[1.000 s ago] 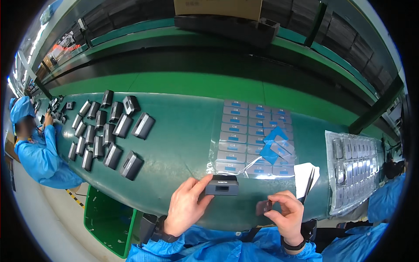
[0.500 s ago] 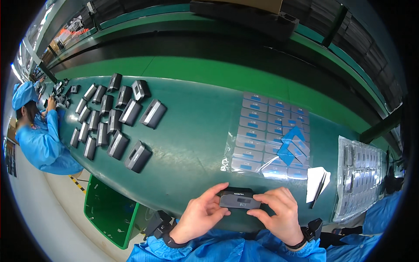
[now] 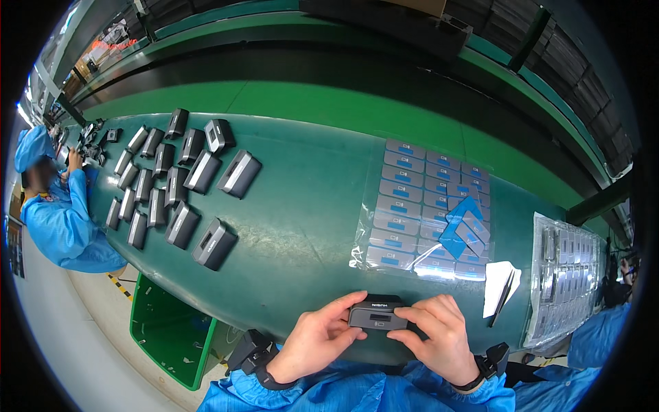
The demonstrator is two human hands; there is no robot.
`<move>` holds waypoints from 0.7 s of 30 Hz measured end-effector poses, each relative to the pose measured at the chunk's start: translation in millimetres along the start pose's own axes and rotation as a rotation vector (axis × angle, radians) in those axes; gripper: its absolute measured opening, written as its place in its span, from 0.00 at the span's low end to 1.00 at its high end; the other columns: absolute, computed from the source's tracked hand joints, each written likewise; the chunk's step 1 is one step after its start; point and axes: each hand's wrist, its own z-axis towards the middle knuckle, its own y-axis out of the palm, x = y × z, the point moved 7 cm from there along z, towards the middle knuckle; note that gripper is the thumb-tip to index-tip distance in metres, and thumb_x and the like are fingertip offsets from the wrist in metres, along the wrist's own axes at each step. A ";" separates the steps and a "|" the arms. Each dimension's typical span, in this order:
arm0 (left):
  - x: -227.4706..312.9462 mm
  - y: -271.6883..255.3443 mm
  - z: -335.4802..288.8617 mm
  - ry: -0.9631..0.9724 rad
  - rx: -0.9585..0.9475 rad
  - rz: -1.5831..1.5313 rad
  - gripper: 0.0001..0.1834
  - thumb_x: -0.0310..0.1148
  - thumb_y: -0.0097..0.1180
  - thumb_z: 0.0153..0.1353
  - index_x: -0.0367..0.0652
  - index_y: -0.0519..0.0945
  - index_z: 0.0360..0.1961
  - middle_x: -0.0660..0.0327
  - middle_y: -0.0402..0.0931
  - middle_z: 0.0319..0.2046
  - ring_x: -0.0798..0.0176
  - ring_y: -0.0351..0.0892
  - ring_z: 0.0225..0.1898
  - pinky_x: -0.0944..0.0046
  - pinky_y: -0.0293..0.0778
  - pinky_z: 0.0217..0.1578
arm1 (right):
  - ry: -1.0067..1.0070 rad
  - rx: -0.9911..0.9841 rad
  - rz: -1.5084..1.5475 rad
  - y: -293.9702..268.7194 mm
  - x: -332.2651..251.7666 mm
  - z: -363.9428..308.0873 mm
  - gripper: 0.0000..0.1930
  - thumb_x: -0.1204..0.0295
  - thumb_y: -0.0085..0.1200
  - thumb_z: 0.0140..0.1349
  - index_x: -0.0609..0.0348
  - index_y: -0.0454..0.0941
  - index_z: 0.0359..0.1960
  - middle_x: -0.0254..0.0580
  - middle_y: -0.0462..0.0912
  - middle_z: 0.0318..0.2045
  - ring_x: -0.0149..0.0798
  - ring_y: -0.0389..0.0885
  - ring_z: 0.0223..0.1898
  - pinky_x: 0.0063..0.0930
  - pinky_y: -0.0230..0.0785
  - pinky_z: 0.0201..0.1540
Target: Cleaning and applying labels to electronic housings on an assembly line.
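On my feed I'm watching the left hand (image 3: 317, 343) and right hand (image 3: 437, 335) pinching a dark casing (image 3: 378, 318) between their fingers at five o'clock over the bench (image 3: 295, 199), apparently gripping opposite ends so its slotted face is staying uncovered.

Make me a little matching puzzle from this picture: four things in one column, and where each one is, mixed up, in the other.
Things:
1. Dark grey housing with a slot
2. Green bin
3. White paper
4. Flat grey panels

Places:
A. Under a slim dark tool
B. Laid out in rows on the green table
C. Between the left hand and the right hand
D. Below the table's near edge, toward the picture's left

Right pairs: 1-C, 2-D, 3-A, 4-B
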 end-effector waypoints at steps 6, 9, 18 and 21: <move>1.5 -0.5 -0.8 -0.005 -0.005 0.001 0.30 0.15 0.49 0.57 0.42 0.63 0.62 0.54 0.79 0.42 0.63 0.82 0.42 0.70 0.76 0.43 | -0.038 -0.033 -0.017 2.8 -2.3 1.8 0.18 0.71 0.69 0.39 0.60 0.81 0.34 0.37 0.76 0.28 0.40 0.75 0.32 0.32 0.65 0.38; 0.2 1.0 -0.7 0.000 -0.036 -0.081 0.28 0.17 0.48 0.59 0.41 0.63 0.62 0.55 0.79 0.40 0.64 0.82 0.40 0.70 0.76 0.42 | -0.025 -0.031 -0.023 1.6 -1.5 2.0 0.19 0.72 0.70 0.36 0.58 0.82 0.34 0.38 0.77 0.28 0.41 0.74 0.32 0.32 0.65 0.38; -1.5 -1.8 -0.5 -0.069 -0.024 -0.280 0.19 0.23 0.45 0.66 0.38 0.66 0.58 0.55 0.79 0.38 0.66 0.81 0.34 0.72 0.76 0.35 | -0.047 -0.040 0.003 3.9 0.7 2.0 0.21 0.70 0.71 0.38 0.58 0.82 0.38 0.37 0.76 0.27 0.39 0.74 0.32 0.30 0.66 0.38; 5.4 -3.1 -0.8 -0.041 0.073 -0.346 0.18 0.23 0.48 0.64 0.33 0.68 0.55 0.52 0.79 0.32 0.60 0.82 0.30 0.68 0.78 0.33 | 0.261 0.018 0.321 -0.2 18.3 -7.6 0.19 0.69 0.66 0.49 0.61 0.78 0.43 0.40 0.78 0.33 0.38 0.78 0.34 0.29 0.71 0.39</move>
